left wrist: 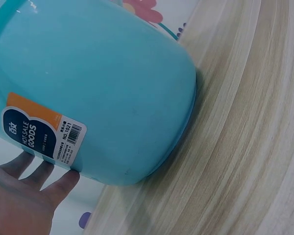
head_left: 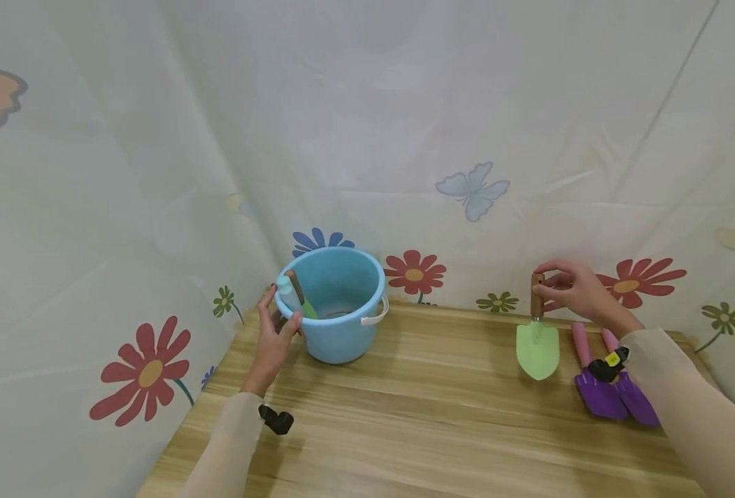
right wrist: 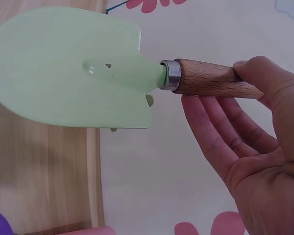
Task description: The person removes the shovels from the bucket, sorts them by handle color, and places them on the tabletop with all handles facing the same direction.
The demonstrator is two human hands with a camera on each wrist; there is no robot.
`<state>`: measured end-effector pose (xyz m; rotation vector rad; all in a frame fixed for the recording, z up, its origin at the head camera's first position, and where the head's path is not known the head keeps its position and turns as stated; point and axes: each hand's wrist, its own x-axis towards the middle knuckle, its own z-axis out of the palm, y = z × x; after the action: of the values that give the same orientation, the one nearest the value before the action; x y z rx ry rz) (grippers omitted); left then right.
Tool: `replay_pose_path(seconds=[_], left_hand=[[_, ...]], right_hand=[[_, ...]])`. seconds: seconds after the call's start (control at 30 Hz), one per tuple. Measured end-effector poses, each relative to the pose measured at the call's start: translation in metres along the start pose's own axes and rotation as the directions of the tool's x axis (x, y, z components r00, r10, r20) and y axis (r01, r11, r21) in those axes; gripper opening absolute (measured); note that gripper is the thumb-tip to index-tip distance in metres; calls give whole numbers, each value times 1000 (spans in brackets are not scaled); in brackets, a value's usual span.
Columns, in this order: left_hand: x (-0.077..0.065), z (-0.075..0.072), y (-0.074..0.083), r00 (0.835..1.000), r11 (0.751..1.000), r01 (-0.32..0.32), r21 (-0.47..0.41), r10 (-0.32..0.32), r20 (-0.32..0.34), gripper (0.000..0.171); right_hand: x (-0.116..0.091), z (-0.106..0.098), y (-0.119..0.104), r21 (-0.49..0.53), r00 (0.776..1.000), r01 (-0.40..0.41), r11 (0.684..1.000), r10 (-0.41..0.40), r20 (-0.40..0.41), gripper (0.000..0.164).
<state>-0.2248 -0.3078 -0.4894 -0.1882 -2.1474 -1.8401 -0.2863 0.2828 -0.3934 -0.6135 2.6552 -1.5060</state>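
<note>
In the head view a light blue bucket [head_left: 342, 339] stands on the wooden table. My left hand [head_left: 272, 342] rests against its left side, thumb by the rim. The left wrist view has the fingers [left wrist: 63, 186] of that hand fairly straight against the bucket wall, beside a label [left wrist: 44, 128]. Inside the bucket lean a pale blue item [head_left: 287, 294] and a wooden-handled green tool [head_left: 295, 283]. To the right, my right hand [head_left: 569, 287] holds a pale green trowel [head_left: 538, 353] by its wooden handle [right wrist: 206, 77], thumb opposite fingers, blade hanging down.
Two purple-bladed trowels [head_left: 600, 395] with pink handles lie at the table's right, partly under my right forearm. A white handle [head_left: 375, 312] hangs on the bucket's right side. A flower-printed sheet [head_left: 367, 138] hangs behind the wooden table [head_left: 429, 429].
</note>
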Motion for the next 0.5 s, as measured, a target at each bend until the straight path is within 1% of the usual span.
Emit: replay_pose_path(seconds=[0.13, 0.2, 0.5], left_hand=[[1, 0, 0, 1000, 1000, -3, -2, 3, -1, 77], [0, 0, 0, 1000, 1000, -1, -6, 1, 3, 77], [0, 0, 0, 1000, 1000, -6, -10, 6, 4, 77]], right_hand=[[-7, -1, 7, 17, 1000, -16, 1000, 16, 5, 44], [-10, -1, 10, 7, 1000, -24, 1000, 24, 7, 44], [-20, -3, 21, -95, 996, -92, 991, 94, 12, 47]])
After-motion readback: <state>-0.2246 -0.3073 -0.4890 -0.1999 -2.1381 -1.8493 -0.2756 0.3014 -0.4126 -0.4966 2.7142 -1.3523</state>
